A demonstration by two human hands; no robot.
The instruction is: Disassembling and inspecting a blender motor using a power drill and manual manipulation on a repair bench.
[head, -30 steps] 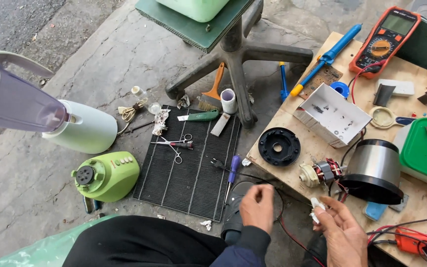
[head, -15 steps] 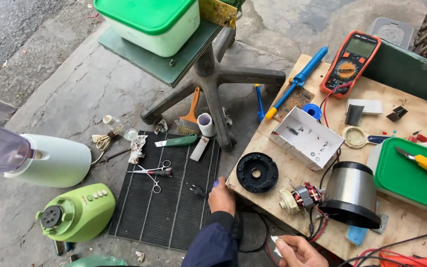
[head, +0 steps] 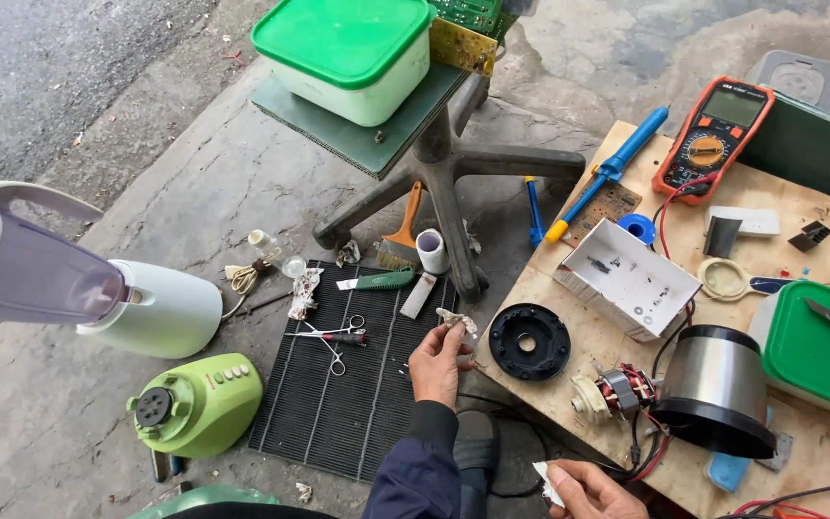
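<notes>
While the green blender base sits far left of the black ribbed mat, the left hand has risen above that mat's right edge, its fingers pinching a crumpled scrap of tissue; the right hand, right of the mat, grips another white scrap, so wiping seems underway.

There are two hands, two green-lidded boxes, two blender bases, one multimeter, one motor, one steel can, one black disc, one scissors and one brush.
</notes>
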